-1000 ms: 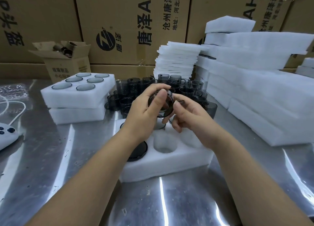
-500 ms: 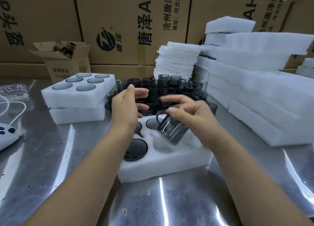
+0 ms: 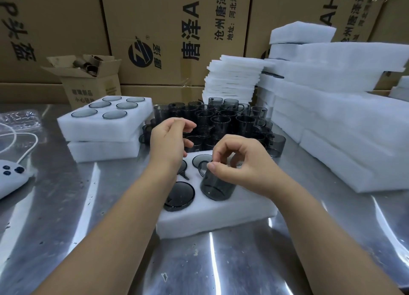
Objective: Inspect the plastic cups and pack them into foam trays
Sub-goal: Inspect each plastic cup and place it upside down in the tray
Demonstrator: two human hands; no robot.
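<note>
Nearest, on the steel table (image 3: 221, 268), a white foam tray (image 3: 212, 219) with round sockets is noted. Three smoky, translucent seated cups (image 3: 179, 196) are sunk flush, one partly hidden by the left wrist, and a fourth cup (image 3: 215, 187), cylindrical, is stood half-sunk in the front middle socket, pinched at its top by the curled fingers of the right hand (image 3: 243, 168). The left hand (image 3: 170, 144) is held over the tray's back edge, fingers loosely curled, nothing gripped. Behind, loose cups (image 3: 221, 117) are crowded beyond counting, a full tray (image 3: 104, 126) of six is stacked on a second tray (image 3: 106, 149), with foam sheets (image 3: 232, 80) and cartons (image 3: 177, 29) beyond.
</note>
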